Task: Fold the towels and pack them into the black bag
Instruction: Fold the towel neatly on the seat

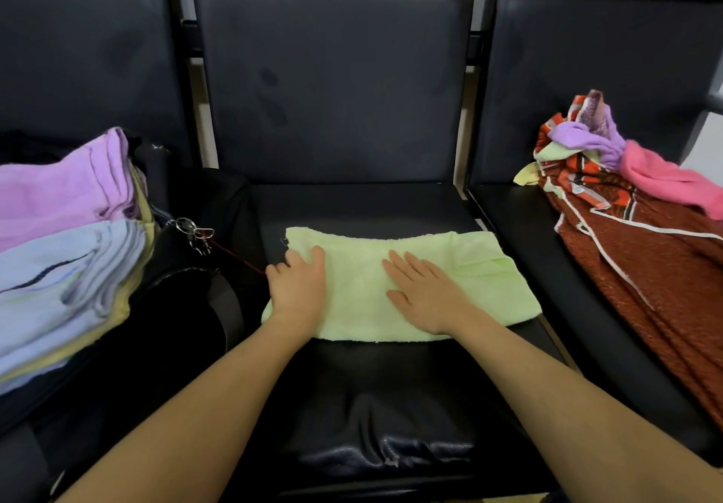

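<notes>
Left hand (298, 282): flat, fingers straight, pressing the green towel (407, 287). Right hand (424, 294): same, mid-towel. Towel: partly folded, on middle seat (391, 393). Step: smoothing 1 fold. Next, likely: another fold, then into black bag (187, 299), left.

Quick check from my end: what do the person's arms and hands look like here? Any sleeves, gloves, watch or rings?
Both forearms are bare as far up as the picture shows; no sleeve is in view. The left hand and right hand wear no gloves. No watch, bracelet or ring shows on either wrist or on the fingers that can be seen. No markings or tape are visible.
</notes>
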`<move>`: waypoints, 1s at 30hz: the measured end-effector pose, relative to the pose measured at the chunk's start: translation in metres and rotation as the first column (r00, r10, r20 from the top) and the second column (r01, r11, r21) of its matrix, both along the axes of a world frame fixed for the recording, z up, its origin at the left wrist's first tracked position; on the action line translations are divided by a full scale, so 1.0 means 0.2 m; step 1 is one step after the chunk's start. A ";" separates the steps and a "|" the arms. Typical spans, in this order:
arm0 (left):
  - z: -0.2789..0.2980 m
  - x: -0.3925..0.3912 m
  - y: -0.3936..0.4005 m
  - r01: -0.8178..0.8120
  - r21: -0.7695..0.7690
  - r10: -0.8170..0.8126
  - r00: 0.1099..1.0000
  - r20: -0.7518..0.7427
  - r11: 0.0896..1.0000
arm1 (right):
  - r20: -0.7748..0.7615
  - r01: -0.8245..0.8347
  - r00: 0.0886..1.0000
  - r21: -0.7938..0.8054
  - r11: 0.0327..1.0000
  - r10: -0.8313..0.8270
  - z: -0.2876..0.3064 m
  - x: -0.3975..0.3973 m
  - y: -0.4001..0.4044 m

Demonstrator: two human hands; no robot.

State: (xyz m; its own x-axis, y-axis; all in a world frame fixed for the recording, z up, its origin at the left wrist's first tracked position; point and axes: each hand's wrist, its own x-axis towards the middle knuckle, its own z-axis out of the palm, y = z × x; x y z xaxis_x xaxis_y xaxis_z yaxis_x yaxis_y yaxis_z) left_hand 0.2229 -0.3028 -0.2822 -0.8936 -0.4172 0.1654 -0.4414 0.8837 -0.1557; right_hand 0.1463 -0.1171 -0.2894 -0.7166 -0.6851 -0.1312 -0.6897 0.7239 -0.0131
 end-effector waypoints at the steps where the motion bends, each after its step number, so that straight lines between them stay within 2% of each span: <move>1: 0.02 0.00 0.00 0.019 -0.017 -0.019 1.000 -0.011 1.000 | 0.021 0.009 1.000 0.014 1.000 -0.009 0.00 0.01 -0.02; 3: 0.06 0.00 0.00 0.080 -0.104 -0.085 0.995 -0.053 0.991 | 0.114 0.032 0.993 -0.029 0.999 -0.029 -0.01 0.03 -0.07; 6: 0.14 0.02 -0.01 0.142 -0.233 -0.169 0.981 -0.099 0.962 | 0.269 0.087 0.963 -0.202 0.976 -0.031 -0.02 0.09 -0.17; 8: 0.19 0.04 -0.02 0.201 -0.233 -0.235 0.963 -0.129 0.952 | 0.286 0.121 0.958 -0.308 0.944 -0.030 0.00 0.11 -0.20; 10: 0.26 0.07 0.02 0.217 -0.112 -0.227 0.970 -0.089 0.970 | 0.246 0.119 0.969 -0.365 0.923 -0.028 0.03 0.12 -0.19; 12: 0.24 0.04 0.04 0.200 0.056 -0.192 0.973 -0.127 0.978 | 0.224 0.093 0.975 -0.362 0.928 -0.011 0.06 0.13 -0.13; 13: 0.25 0.04 0.05 0.172 0.157 -0.153 0.980 -0.125 0.972 | 0.177 0.062 0.984 -0.308 0.949 -0.007 0.07 0.13 -0.09; 15: 0.26 0.04 0.07 0.182 0.286 -0.139 0.977 -0.162 0.941 | -0.060 0.003 0.998 -0.087 0.996 -0.009 0.08 0.10 -0.01; 17: 0.27 0.03 0.08 0.219 0.361 -0.158 0.969 -0.193 0.906 | -0.304 0.096 0.950 0.083 0.992 -0.067 0.12 0.06 0.07; 19: 0.27 0.02 0.10 0.238 0.426 -0.169 0.966 -0.194 0.873 | -0.446 0.252 0.877 0.108 0.962 -0.180 0.17 0.04 0.13; 21: 0.28 0.02 0.13 0.257 0.460 -0.176 0.961 -0.211 0.850 | -0.482 0.311 0.840 0.053 0.949 -0.248 0.20 0.03 0.16; 24: 0.29 0.01 0.16 0.294 0.489 -0.196 0.950 -0.243 0.821 | -0.390 0.221 0.892 -0.063 0.973 -0.228 0.19 0.03 0.16; 26: 0.30 0.01 0.19 0.325 0.523 -0.204 0.939 -0.275 0.788 | -0.275 0.148 0.950 -0.011 0.989 -0.145 0.16 0.03 0.17; 28: 0.31 0.01 0.21 0.360 0.560 -0.219 0.927 -0.304 0.747 | -0.147 0.175 0.976 0.075 0.982 -0.163 0.13 0.02 0.19; 30: 0.32 0.00 0.24 0.397 0.599 -0.234 0.913 -0.334 0.695 | -0.076 0.193 0.979 0.058 0.980 -0.188 0.11 0.03 0.21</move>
